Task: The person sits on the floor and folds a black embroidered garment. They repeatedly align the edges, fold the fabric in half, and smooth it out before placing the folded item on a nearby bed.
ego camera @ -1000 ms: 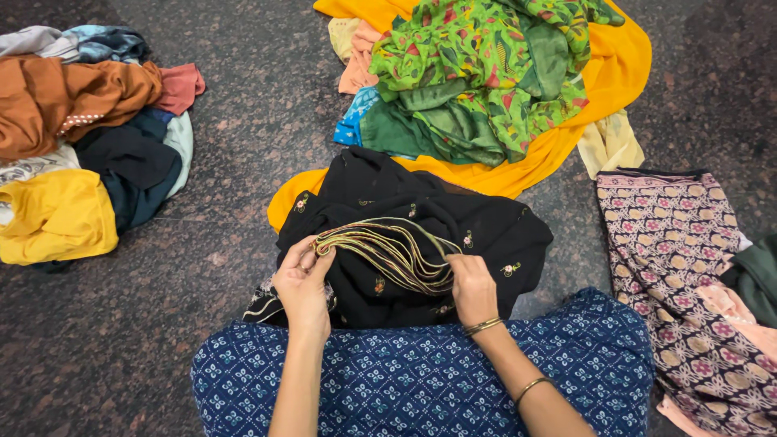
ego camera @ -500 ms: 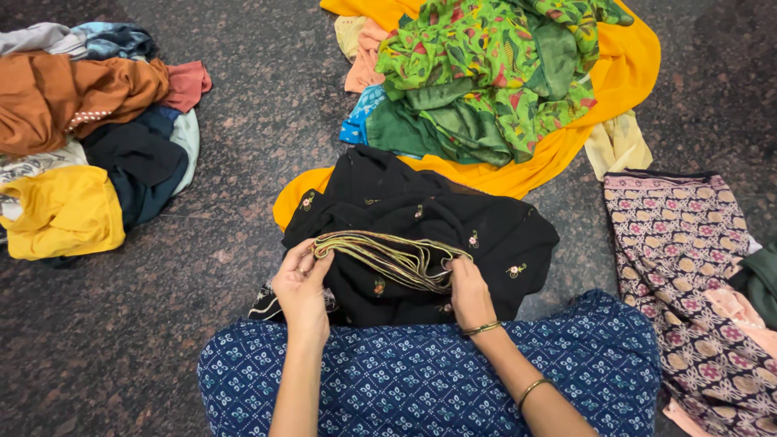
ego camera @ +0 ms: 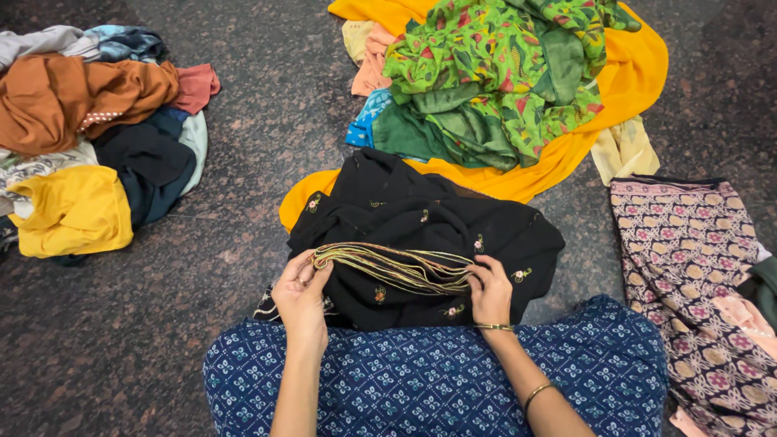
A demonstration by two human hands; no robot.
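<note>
Two hands stretch a bundle of gold cords across a black embroidered garment.

Both ends of the cords are held: the left hand has its fingers closed around the looped left end, and the right hand pinches the right end with curled fingers, so the strands run nearly level between them, lying on the black cloth. That garment rests against the person's lap, which is covered in blue patterned fabric, and partly overlaps a yellow cloth carrying a green floral fabric. On the dark speckled floor, a pile of orange, yellow and navy clothes lies well apart to the left, and a maroon patterned cloth lies to the right.
</note>
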